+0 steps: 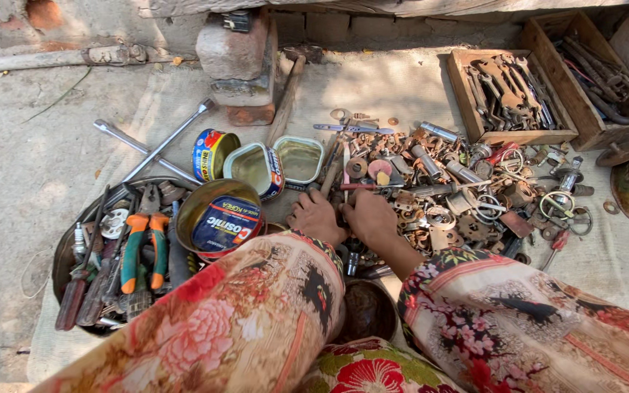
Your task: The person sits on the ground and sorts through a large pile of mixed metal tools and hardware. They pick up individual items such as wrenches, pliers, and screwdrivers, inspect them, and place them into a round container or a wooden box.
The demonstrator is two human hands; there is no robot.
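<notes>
Head view of a person seated over a cloth (pixel 373 87) spread on the ground. Both hands meet at the centre of the frame, at the near edge of a heap of rusty parts (pixel 445 193) that spreads from the centre to the right. The left hand (pixel 317 217) rests knuckles-up on the parts, fingers curled down and together; whether they clamp anything cannot be told. The right hand (pixel 370 215) lies just beside it, touching or nearly so, fingers likewise bent into the heap, their grip hidden. Floral sleeves (pixel 256 320) fill the lower frame, with a dark bowl (pixel 365 313) between them. Left of the hands, a round tin (pixel 226 222) with a blue label lies tilted in a brass bowl (pixel 202 196). At lower left a metal pan (pixel 63 255) holds pliers (pixel 143 251) with green and orange grips, screwdrivers (pixel 74 295) and other tools. Above the hands stand an open tin (pixel 212 153) on its side, and two shallow rectangular tins (pixel 278 164). A cross wrench (pixel 158 149) lies at centre left. A hammer (pixel 285 98) leans by bricks (pixel 238 58) at upper centre. Two wooden boxes (pixel 540 135) of spanners sit at upper right.
</notes>
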